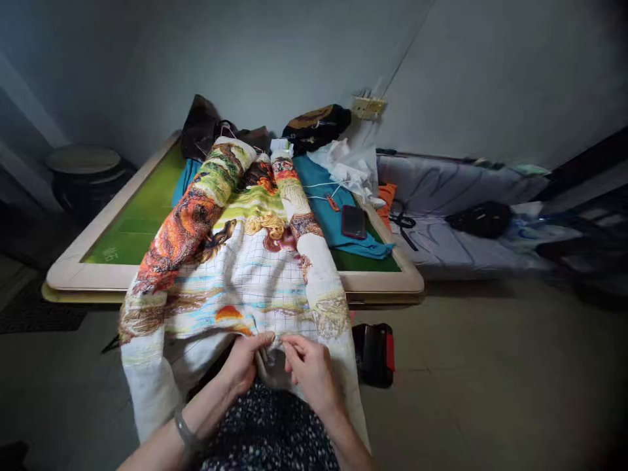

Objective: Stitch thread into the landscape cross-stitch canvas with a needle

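Observation:
A large embroidered cloth (245, 275) with a blue grid and coloured stitched pictures hangs from the table down onto my lap, its two sides rolled up. My left hand (244, 360) pinches the cloth's near edge with its fingertips. My right hand (309, 367) pinches the same edge just to the right; the fingertips of both hands nearly meet. Whether a needle or thread sits between the fingers is too small to tell. A band circles my left wrist.
The green-topped table (73, 268) with a pale frame carries a teal cloth (324, 203), a dark phone (354, 221), white fabric and dark bags. A black-and-red object (375, 353) lies on the floor under the table edge. A grey bed (456, 196) stands at right.

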Available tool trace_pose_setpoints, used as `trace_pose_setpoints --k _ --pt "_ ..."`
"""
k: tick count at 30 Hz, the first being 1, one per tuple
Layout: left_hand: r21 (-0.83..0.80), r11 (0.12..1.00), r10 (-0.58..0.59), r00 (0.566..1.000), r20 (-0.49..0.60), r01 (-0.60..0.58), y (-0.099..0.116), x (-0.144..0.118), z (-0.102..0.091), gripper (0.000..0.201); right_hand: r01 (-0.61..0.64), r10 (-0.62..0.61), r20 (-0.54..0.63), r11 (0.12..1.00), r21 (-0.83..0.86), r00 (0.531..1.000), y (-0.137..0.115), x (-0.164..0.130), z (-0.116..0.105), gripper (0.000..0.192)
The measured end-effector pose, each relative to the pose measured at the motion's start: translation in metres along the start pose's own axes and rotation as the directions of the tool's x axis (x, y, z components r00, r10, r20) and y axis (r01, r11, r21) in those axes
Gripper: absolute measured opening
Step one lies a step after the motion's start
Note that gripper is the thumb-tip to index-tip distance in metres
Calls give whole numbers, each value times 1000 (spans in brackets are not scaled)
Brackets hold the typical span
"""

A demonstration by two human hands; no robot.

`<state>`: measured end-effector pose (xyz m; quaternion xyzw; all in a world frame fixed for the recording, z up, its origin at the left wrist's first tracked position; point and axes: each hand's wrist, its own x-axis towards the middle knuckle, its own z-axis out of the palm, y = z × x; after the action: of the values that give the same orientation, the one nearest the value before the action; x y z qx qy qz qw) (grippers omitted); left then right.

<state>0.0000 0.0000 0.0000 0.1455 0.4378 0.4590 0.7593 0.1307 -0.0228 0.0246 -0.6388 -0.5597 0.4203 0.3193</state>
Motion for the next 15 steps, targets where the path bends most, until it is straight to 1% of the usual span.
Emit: trace_pose_setpoints --k 3,6,10,13,15 --pt "-20 1000 5 1000 -16 -5 2 -3 2 23 1 -1 7 1000 7 1000 -2 -2 -2 30" --pt "-25 999 21 1000 -21 -21 4 -5 3 23 44 -44 3 998 -39 999 -5 -3 -4 29" --pt "-22 999 41 999 -18 -42 4 -6 4 22 130 -141 -36 969 -208 989 -11 -2 -3 28" --pt "-31 999 41 999 -34 -42 3 -5 4 21 142 -173 -69 937 -319 983 -14 -3 1 27" --pt "-38 998 43 998 -45 -45 3 -5 4 21 136 -175 -87 931 -339 981 -14 -5 3 27"
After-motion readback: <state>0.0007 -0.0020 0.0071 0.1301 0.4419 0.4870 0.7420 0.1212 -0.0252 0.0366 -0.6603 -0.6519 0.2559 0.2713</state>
